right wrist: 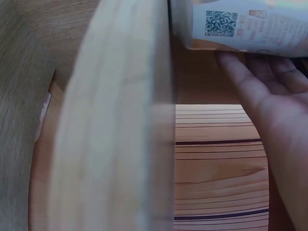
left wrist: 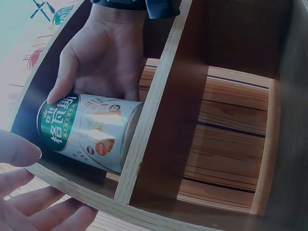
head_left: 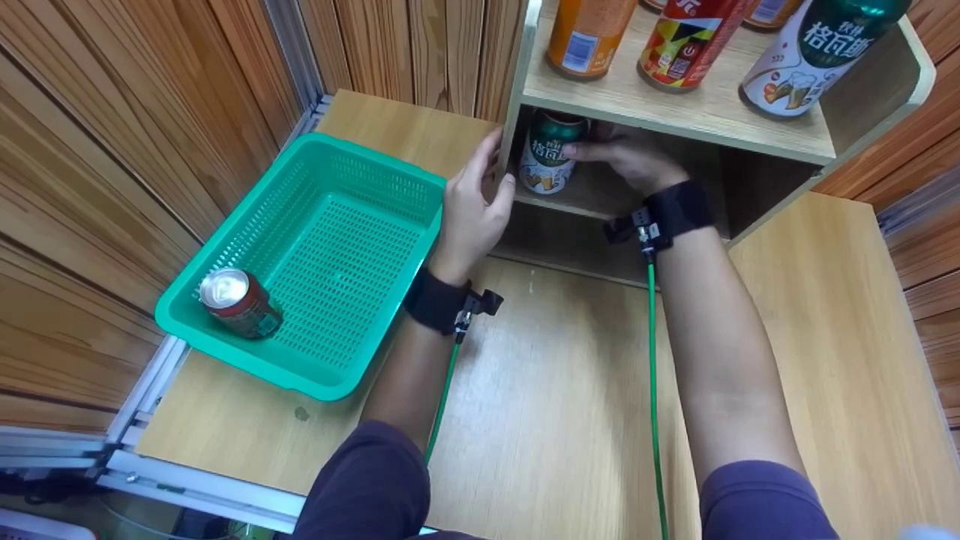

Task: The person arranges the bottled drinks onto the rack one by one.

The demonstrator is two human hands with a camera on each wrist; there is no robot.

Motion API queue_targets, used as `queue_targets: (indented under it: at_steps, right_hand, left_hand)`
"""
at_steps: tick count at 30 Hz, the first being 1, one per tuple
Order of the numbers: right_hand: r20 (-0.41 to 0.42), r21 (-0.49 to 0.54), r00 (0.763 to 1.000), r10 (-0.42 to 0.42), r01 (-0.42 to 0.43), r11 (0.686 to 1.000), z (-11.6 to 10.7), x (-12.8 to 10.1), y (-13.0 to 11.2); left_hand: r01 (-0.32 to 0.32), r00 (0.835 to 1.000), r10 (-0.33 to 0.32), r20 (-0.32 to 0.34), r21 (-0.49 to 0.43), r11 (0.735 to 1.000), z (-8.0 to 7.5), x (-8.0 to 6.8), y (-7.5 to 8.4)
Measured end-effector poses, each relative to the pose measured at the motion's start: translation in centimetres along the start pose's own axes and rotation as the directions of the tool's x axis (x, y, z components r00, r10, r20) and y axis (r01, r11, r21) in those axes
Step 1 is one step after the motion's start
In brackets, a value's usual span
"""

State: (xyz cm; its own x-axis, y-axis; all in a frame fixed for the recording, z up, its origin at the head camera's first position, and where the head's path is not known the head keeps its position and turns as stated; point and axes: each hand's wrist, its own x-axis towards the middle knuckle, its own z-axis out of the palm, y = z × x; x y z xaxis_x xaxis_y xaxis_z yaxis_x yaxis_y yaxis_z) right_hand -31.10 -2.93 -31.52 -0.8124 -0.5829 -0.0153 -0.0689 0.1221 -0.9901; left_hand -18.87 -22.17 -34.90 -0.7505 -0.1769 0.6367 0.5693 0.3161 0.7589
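Starting at your far left, one red can (head_left: 240, 302) lies in the green basket (head_left: 225, 247), well away from both hands, not yet shelved. Your left hand (head_left: 471, 202) rests with relaxed, straight fingers against the shelf's side panel (head_left: 510, 127), holding nothing. Just right of it, your right hand (head_left: 634, 156) curls around the green-and-white can (head_left: 550, 152) inside the lower compartment, not yet let go. Above that hand, several cans (head_left: 686, 37) already stand on the upper shelf.

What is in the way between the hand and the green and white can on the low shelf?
Nothing visible. The right hand already wraps its fingers round the green and white can inside the lower shelf. The left hand rests on the shelf's side panel.
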Motion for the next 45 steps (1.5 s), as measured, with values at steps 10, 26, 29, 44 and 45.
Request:
queue_targets:
  at_steps: [10,26,29,44,45]
  right_hand:
    - [0.0,0.009,1.0,0.017,-0.017,1.0,-0.4,-0.5,0.0]
    - [0.045,-0.181,0.976,0.214,-0.202,0.963,-0.4,-1.1,-0.3]
    - [0.041,-0.228,0.951,0.307,-0.291,0.929,-0.3,-1.5,-0.6]
    - [-0.045,-0.147,0.984,-0.17,0.162,0.976,-0.4,-6.2,0.2]
    - [-0.048,-0.143,0.978,-0.203,0.195,0.97,-0.4,-6.8,0.1]
  left_hand:
    - [-0.009,1.0,0.009,0.011,-0.008,1.0,0.1,0.1,0.2]
    - [-0.021,1.0,0.021,-0.005,0.004,1.0,0.0,0.0,0.0]
    - [-0.017,1.0,0.017,-0.005,-0.009,1.0,0.0,0.0,-0.1]
    - [-0.018,1.0,0.018,-0.008,-0.005,1.0,0.1,-0.1,0.0]
    - [-0.016,1.0,0.016,-0.005,-0.004,1.0,0.1,-0.1,0.0]
